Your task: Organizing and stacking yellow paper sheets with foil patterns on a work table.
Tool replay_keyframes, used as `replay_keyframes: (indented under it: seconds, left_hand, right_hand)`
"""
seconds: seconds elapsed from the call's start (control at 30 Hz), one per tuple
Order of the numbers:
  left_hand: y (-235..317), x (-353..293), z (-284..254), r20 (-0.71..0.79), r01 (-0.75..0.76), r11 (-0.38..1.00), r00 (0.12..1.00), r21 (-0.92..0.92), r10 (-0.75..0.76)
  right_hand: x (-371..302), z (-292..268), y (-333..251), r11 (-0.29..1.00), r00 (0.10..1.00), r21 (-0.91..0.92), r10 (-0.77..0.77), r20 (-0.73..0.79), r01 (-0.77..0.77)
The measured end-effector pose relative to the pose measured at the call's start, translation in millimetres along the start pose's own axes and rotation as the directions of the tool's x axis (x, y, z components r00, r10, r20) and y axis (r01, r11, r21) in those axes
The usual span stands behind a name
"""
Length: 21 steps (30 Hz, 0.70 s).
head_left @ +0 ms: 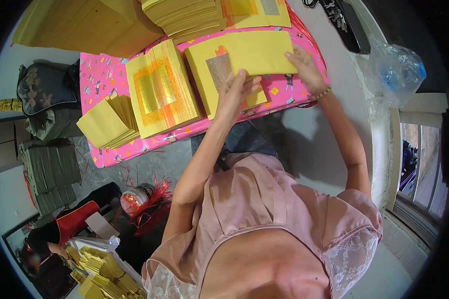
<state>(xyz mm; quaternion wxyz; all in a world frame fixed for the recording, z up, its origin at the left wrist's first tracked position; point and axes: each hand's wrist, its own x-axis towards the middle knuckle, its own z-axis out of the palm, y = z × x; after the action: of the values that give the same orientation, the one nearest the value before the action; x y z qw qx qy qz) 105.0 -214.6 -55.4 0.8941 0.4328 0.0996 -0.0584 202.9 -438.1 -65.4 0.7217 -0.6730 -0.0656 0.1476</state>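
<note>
Both my hands are on a folded sheet of plain yellow paper point(262, 49) above the pink patterned tabletop. My left hand point(230, 93) pinches its lower left edge, thumb on top and other fingers partly spread. My right hand point(307, 69), with a beaded bracelet at the wrist, grips its right end. Under the sheet lies yellow joss paper point(198, 55) with a silver square, partly covered. To its left stands a thick stack of joss paper point(159, 92) with a gold square framed in orange. Several folded yellow papers point(102, 124) lean together at the table's left end.
Tall yellow stacks point(182, 17) line the far side of the pink table point(122, 157). A pale wall and a clear plastic bag point(396, 70) are on the right. Lower left, another person point(75, 222) bends near a box of folded yellow papers point(102, 271). Red strands point(157, 204) lie beside a tub.
</note>
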Motion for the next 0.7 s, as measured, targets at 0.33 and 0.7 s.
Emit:
replay_keyframes:
  seconds: [0.33, 0.7]
  left_hand:
    - [17.7, -50.2, -32.9, 0.312, -0.353, 0.049, 0.876, 0.934, 0.368]
    - [12.0, -48.6, -49.2, 0.413, -0.393, -0.128, 0.866, 0.911, 0.283]
  right_hand:
    - [10.6, -72.8, 69.1, 0.489, 0.943, -0.87, -0.257, -0.212, -0.062]
    - [-35.2, 34.0, -26.1, 0.362, 0.812, -0.737, -0.384, 0.439, 0.57]
